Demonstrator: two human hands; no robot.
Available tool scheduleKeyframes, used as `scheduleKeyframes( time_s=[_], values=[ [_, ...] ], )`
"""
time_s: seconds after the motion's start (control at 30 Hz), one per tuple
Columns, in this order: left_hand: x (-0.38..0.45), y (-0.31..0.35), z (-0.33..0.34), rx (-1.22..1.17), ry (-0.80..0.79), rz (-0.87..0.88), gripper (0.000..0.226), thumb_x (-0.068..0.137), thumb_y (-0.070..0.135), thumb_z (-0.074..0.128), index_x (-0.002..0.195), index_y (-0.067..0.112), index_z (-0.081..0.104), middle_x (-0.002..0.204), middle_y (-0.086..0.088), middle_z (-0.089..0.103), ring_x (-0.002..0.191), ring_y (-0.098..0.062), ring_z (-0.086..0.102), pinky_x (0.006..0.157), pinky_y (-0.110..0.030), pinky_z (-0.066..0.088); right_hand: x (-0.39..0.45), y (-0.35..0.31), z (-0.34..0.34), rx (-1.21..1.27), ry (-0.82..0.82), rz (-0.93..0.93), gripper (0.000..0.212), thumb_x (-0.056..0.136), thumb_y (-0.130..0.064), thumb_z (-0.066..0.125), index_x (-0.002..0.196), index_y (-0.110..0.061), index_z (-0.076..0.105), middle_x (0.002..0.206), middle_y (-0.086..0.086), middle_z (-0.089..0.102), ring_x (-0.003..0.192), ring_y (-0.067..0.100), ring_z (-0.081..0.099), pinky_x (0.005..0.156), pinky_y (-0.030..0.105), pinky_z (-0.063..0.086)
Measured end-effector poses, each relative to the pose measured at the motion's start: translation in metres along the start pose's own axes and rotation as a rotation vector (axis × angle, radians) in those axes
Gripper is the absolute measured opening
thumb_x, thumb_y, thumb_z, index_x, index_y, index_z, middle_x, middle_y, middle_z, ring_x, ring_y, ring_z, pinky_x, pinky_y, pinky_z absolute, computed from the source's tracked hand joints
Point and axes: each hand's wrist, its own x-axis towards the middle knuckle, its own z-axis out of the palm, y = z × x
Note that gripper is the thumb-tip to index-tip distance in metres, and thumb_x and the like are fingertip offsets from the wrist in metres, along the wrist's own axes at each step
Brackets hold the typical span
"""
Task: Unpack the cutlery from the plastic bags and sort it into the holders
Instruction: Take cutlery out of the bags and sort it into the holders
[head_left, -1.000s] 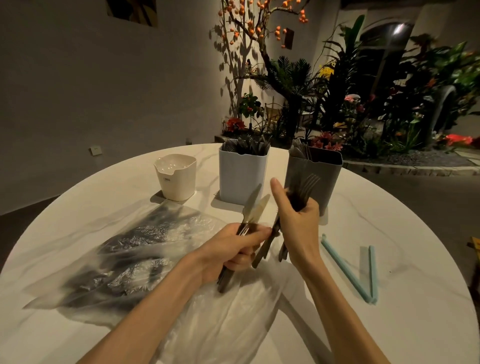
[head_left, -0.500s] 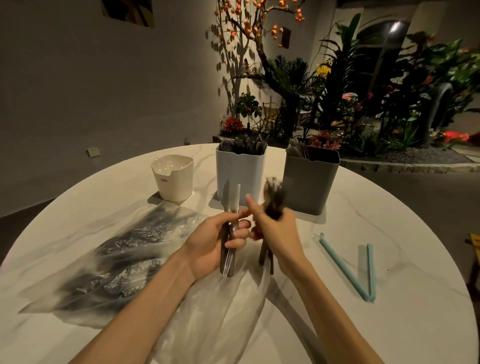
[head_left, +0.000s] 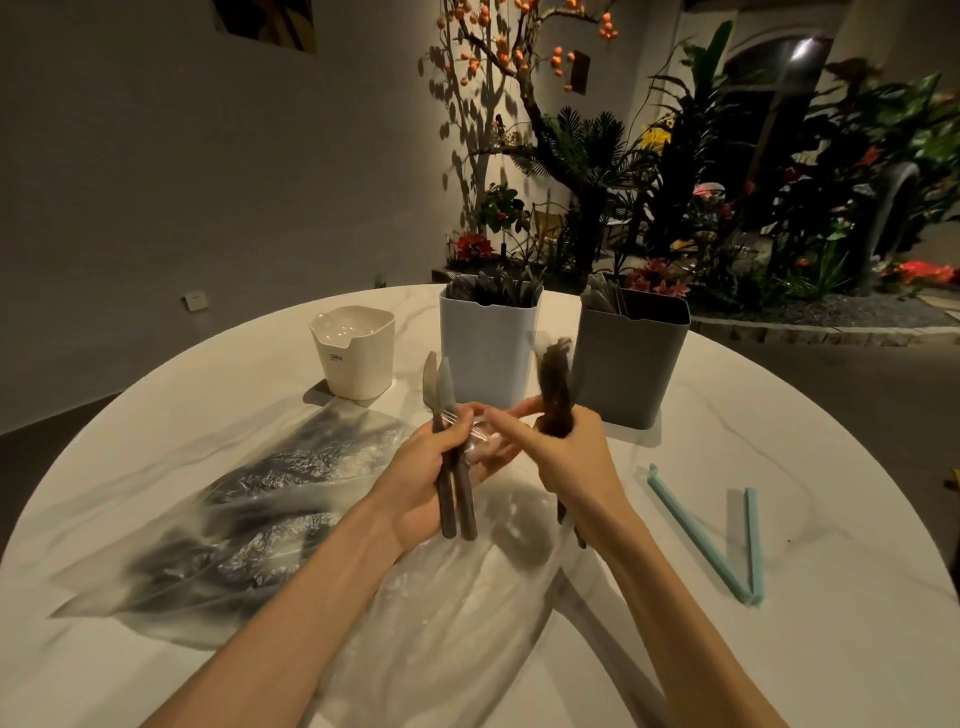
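left hand (head_left: 431, 475) grips two knives (head_left: 451, 457) upright, blades up, above the clear plastic bag (head_left: 441, 623) on the round worktop (head_left: 779, 415). right hand (head_left: 566, 457) at 3 o'clock of it, fingers curled round a blurred cutlery bundle (head_left: 555, 387). white holder (head_left: 488, 348) and grey holder (head_left: 631, 358) at 12 o'clock, both with cutlery; cream cup (head_left: 354, 351) at 10 o'clock.
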Motion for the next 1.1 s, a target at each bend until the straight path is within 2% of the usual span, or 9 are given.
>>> scheduleKeyframes(
  time_s=[0.07, 0.2, 0.37, 0.43, 0.53, 0.67, 0.73, 0.93, 1.1],
  values=[
    [0.0, 0.001, -0.001, 0.034, 0.042, -0.011, 0.033, 0.106, 0.012, 0.045, 0.135, -0.003, 0.052, 0.126, -0.025, 0.067, 0.116, -0.034, 0.067, 0.098, -0.045, 0.056, -0.001, 0.004, 0.004, -0.147, -0.081, 0.009, 0.025, 0.083, -0.044, 0.079, 0.09, -0.02, 0.076, 0.076, -0.006, 0.075, 0.078, 0.01, 0.072, 0.079, 0.024, 0.055],
    [-0.002, 0.001, 0.0, 0.043, 0.051, -0.042, 0.032, 0.104, 0.01, 0.048, 0.131, 0.001, 0.062, 0.126, -0.025, 0.067, 0.113, -0.029, 0.07, 0.094, -0.034, 0.058, -0.001, 0.003, 0.004, -0.19, -0.03, 0.014, 0.016, 0.086, -0.037, 0.078, 0.08, -0.021, 0.077, 0.074, -0.005, 0.074, 0.078, 0.015, 0.07, 0.078, 0.029, 0.056],
    [0.0, 0.002, -0.001, -0.216, 0.092, -0.066, 0.033, 0.105, 0.002, 0.042, 0.137, -0.003, 0.05, 0.128, -0.029, 0.064, 0.118, -0.039, 0.066, 0.094, -0.042, 0.057, 0.0, -0.003, -0.003, 0.103, 0.146, 0.213, 0.028, 0.086, -0.036, 0.079, 0.078, -0.012, 0.065, 0.057, -0.004, 0.054, 0.054, 0.01, 0.049, 0.052, 0.023, 0.042],
    [0.003, 0.004, -0.005, -0.309, 0.156, -0.013, 0.033, 0.107, 0.004, 0.038, 0.138, 0.0, 0.049, 0.126, -0.028, 0.066, 0.114, -0.04, 0.067, 0.092, -0.049, 0.056, -0.001, -0.006, -0.01, 0.172, -0.005, 0.294, 0.028, 0.087, -0.032, 0.078, 0.083, -0.01, 0.063, 0.054, -0.004, 0.046, 0.046, 0.007, 0.04, 0.045, 0.02, 0.035],
    [0.007, 0.007, -0.01, -0.378, 0.219, 0.056, 0.032, 0.108, 0.006, 0.033, 0.137, 0.001, 0.047, 0.121, -0.028, 0.068, 0.111, -0.044, 0.068, 0.097, -0.054, 0.054, -0.004, -0.009, -0.011, 0.0, -0.29, 0.33, 0.028, 0.087, -0.034, 0.077, 0.085, -0.008, 0.069, 0.056, -0.003, 0.048, 0.045, 0.005, 0.039, 0.046, 0.018, 0.035],
    [0.008, 0.009, -0.012, -0.372, 0.286, 0.097, 0.03, 0.109, 0.01, 0.037, 0.135, 0.007, 0.052, 0.107, -0.022, 0.075, 0.091, -0.034, 0.076, 0.071, -0.047, 0.064, -0.01, -0.013, -0.004, -0.29, -0.506, 0.347, 0.029, 0.086, -0.04, 0.077, 0.094, -0.012, 0.074, 0.066, -0.004, 0.06, 0.054, 0.006, 0.047, 0.052, 0.017, 0.04],
    [0.008, 0.009, -0.014, -0.359, 0.293, 0.101, 0.029, 0.108, 0.01, 0.039, 0.133, 0.007, 0.055, 0.105, -0.019, 0.076, 0.09, -0.031, 0.077, 0.073, -0.047, 0.064, -0.014, -0.015, -0.002, -0.388, -0.579, 0.344, 0.024, 0.087, -0.04, 0.076, 0.096, -0.017, 0.073, 0.074, -0.005, 0.067, 0.062, 0.006, 0.052, 0.056, 0.017, 0.043],
    [0.007, 0.009, -0.013, -0.259, 0.283, 0.076, 0.024, 0.107, 0.011, 0.041, 0.124, 0.011, 0.058, 0.107, -0.016, 0.074, 0.094, -0.028, 0.075, 0.075, -0.041, 0.058, -0.016, -0.018, 0.001, -0.39, -0.616, 0.364, 0.022, 0.087, -0.035, 0.077, 0.099, -0.017, 0.074, 0.09, 0.0, 0.076, 0.06, 0.005, 0.056, 0.054, 0.014, 0.044],
    [0.007, 0.011, -0.011, -0.192, 0.35, 0.123, 0.023, 0.107, 0.01, 0.041, 0.112, 0.011, 0.063, 0.096, -0.013, 0.075, 0.082, -0.021, 0.076, 0.078, -0.041, 0.058, -0.016, -0.014, 0.008, -0.345, -0.529, 0.375, 0.033, 0.078, -0.033, 0.084, 0.1, -0.012, 0.073, 0.076, 0.001, 0.064, 0.063, 0.008, 0.055, 0.055, 0.016, 0.045]
  ],
)
